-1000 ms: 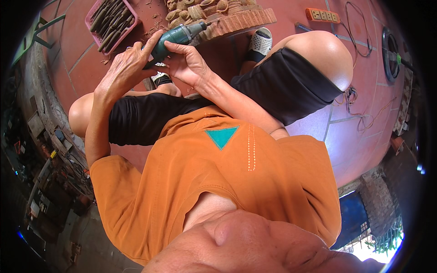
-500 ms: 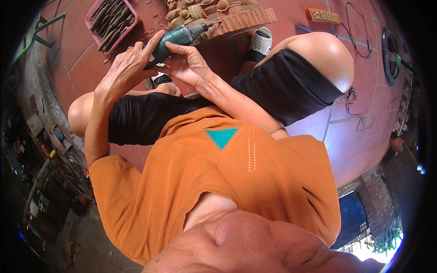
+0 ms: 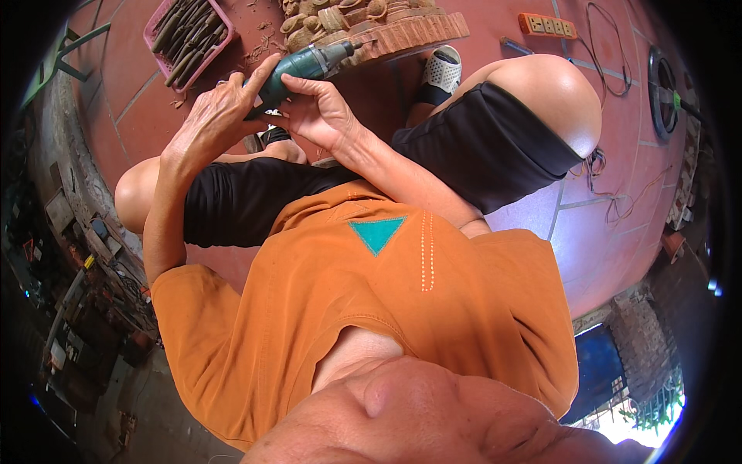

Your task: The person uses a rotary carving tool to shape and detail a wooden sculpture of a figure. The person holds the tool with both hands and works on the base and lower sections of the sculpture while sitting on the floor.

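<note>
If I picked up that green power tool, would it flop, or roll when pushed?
The green power tool would probably feel stiff, since its casing looks hard. It might roll a little, because its body looks rounded. The thin bit at its nose could be fragile, being so slender.

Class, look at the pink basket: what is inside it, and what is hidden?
The pink basket holds a pile of long, slender brown tools, possibly carving chisels. Anything lower down, and the bottom beneath the pile, cannot be seen.

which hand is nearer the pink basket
The left hand, on the side of the green power tool toward the pink basket; the right hand is on the tool's other side, farther off.
</note>
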### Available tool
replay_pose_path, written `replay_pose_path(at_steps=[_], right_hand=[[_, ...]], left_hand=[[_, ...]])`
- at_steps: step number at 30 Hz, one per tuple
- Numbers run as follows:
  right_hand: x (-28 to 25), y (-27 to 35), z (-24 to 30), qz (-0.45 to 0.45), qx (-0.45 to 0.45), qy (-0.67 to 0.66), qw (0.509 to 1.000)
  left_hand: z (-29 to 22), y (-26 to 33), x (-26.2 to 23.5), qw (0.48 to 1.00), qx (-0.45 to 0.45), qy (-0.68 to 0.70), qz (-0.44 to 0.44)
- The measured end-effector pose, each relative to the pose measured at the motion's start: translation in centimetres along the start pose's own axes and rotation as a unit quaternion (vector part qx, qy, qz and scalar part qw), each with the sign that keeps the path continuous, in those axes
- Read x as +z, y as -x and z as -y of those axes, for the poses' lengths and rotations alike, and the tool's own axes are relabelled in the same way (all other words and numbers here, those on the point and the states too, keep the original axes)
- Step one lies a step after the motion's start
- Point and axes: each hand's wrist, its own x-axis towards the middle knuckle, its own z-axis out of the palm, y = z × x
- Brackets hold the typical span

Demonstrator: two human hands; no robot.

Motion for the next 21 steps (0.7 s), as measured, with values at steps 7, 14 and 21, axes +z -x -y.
replay_pose_path(at_steps=[7, 14, 21], right_hand=[[-0.13, 0.0, -0.2, -0.004, -0.006, -0.008, 1.0], [-0.5, 0.08, -0.27, -0.005, -0.004, -0.01, 1.0], [-0.4, 0.32, -0.36, -0.002, -0.008, -0.013, 1.0]], left_hand=[[-0.05, -0.06, -0.01, 1.0, -0.002, 0.001, 0.011], [-0.04, -0.16, -0.02, 1.0, -0.003, 0.008, 0.018], [0.11, -0.19, 0.14, 1.0, -0.001, 0.004, 0.021]])
